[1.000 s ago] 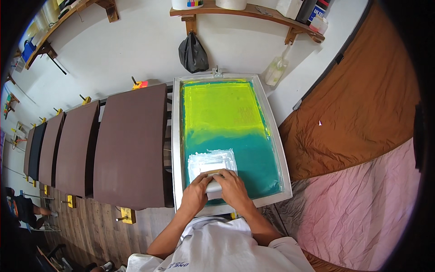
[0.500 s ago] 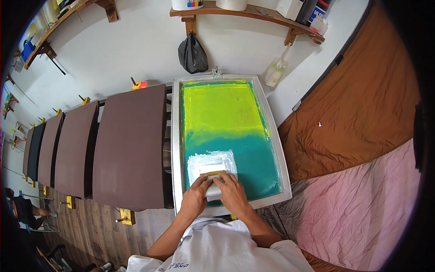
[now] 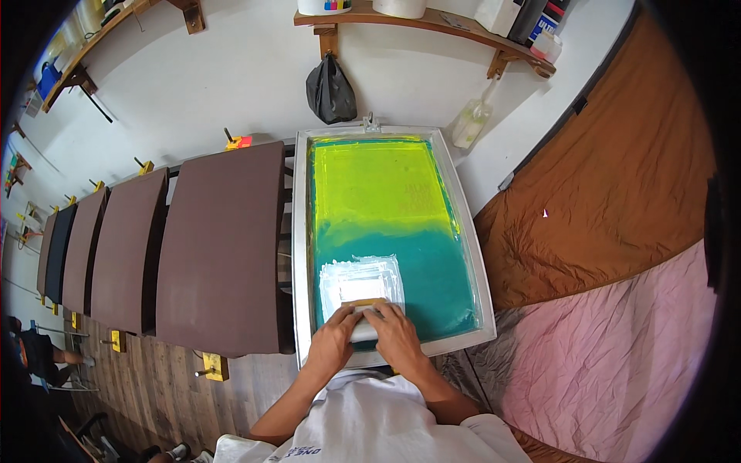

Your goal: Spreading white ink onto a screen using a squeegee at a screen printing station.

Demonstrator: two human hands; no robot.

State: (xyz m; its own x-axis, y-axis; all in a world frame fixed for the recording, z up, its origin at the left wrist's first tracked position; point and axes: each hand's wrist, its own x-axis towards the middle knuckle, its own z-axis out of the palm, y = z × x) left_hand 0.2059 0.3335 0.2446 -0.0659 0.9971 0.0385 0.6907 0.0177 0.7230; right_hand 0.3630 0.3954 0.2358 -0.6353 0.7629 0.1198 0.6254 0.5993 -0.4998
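A screen-printing frame (image 3: pixel 485 309) with a pale rim lies in front of me, its mesh yellow-green at the far part and teal nearer. White ink (image 3: pixel 360 272) is smeared in a rough rectangle at the near left of the mesh. My left hand (image 3: pixel 333 337) and my right hand (image 3: pixel 394 332) grip a squeegee (image 3: pixel 363 331) side by side, thumbs close together. Its yellowish edge lies across the near part of the white ink. The fingertips curl over its far side, so part of the grip is hidden.
Left of the frame, a row of boards (image 3: pixel 220 247) covered in brown cloth stretches away, with yellow clamps (image 3: pixel 216 367) at their ends. A wooden shelf (image 3: pixel 432 21) and a black bag (image 3: pixel 331 91) are beyond. Brown fabric (image 3: pixel 587 201) hangs at right. A person (image 3: pixel 48 355) is at far left.
Both hands have drawn the squeegee slightly toward me, and more of the white ink shows beyond its edge. The grip looks the same.
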